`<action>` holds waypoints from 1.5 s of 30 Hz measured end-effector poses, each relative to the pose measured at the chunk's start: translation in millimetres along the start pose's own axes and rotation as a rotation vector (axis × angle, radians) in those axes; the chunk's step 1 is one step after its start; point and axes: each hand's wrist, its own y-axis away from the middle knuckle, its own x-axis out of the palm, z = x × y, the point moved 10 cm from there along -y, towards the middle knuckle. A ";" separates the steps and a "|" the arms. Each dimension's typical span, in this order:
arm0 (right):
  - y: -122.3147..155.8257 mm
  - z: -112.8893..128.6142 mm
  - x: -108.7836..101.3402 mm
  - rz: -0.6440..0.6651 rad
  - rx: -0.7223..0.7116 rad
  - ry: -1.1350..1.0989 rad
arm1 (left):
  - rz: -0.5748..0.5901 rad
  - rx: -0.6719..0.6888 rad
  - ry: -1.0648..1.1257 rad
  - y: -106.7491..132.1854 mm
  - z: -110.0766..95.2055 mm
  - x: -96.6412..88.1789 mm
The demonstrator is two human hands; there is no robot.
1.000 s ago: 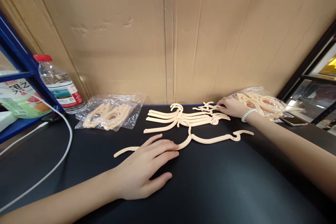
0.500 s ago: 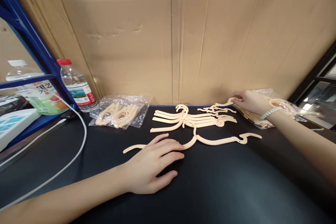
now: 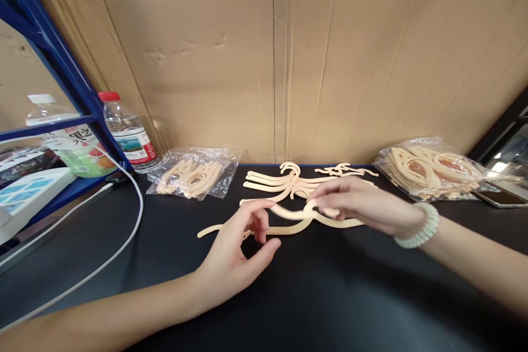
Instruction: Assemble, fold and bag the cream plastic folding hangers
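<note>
Pinched in my right hand (image 3: 350,203) is a small cream curved plastic hanger piece (image 3: 286,212), lifted above the table. Its free end points left and comes close to the index fingertip of my left hand (image 3: 243,247); whether they touch I cannot tell. My left hand has its thumb and fingers apart, curved over the left arm of a cream folding hanger (image 3: 289,229) lying flat. My right fingers hide part of that hanger's right side. Just behind lies a stack of similar hangers (image 3: 268,180), hooks toward the cardboard. Several small loose hanger pieces (image 3: 342,170) lie behind my right hand.
Clear bags of cream hanger parts lie at the back left (image 3: 190,176) and back right (image 3: 433,168). A phone (image 3: 503,195) is at far right. A red-capped bottle (image 3: 132,137), blue shelf frame (image 3: 78,82) and white cable (image 3: 138,220) are left. A cardboard wall (image 3: 206,66) stands behind.
My right hand has moved left and nearer from the loose pieces, carrying one small piece to the front hanger. My left hand has risen from lying flat on the hanger and curled its fingers.
</note>
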 end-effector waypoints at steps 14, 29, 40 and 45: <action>18.6 -23.4 81.0 0.343 0.138 -0.443 | 0.109 -0.332 0.687 10.9 18.9 30.3; 6.7 -3.6 46.6 0.206 -0.087 0.151 | 0.136 -0.437 0.723 15.8 17.1 37.8; -28.0 -9.6 -50.0 -0.184 -0.269 1.163 | 0.139 -0.475 0.830 13.8 15.2 39.1; -29.3 -11.1 -51.1 -0.178 -0.284 1.123 | 0.094 -0.490 0.757 10.0 20.7 31.3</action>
